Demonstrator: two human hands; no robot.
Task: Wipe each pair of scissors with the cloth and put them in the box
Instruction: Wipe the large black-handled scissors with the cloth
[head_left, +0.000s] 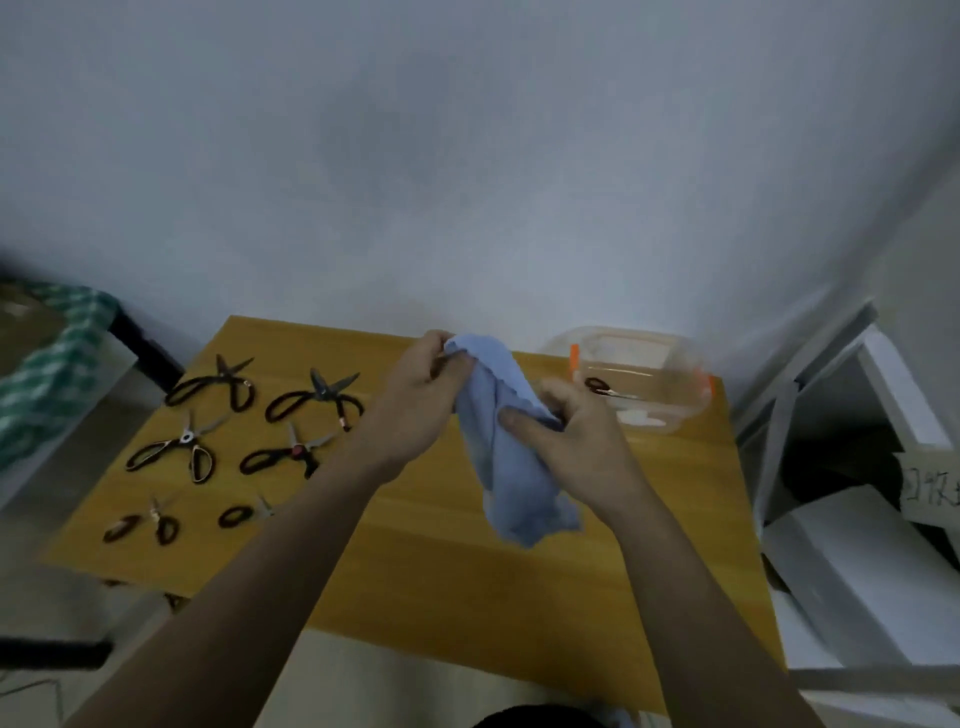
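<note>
Your two forearms reach in from the near edge over the wooden table (431, 571), and both hands meet above its middle, off the surface. Your left hand (415, 395) pinches the top of the cloth (506, 452) with curled fingers; your right hand (566, 431) grips it lower down, thumb pressed across the fabric. Whether scissors sit inside the folds you cannot tell. That cloth is pale blue, soft and crumpled, and its loose end hangs below your right wrist, above the tabletop.

Bare wood lies open on the near half of the table, right up to the near edge. To the left, six pairs of dark-handled scissors (311, 402) lie spread in two columns, blades mostly open; the nearest small pair sits close to the table's left edge. At the far right corner stands the clear box (675, 410) with orange clips, close to the far and right edges; one small pair of scissors (605, 388) lies inside. White shelving (857, 467) stands just beside the table's right edge.
</note>
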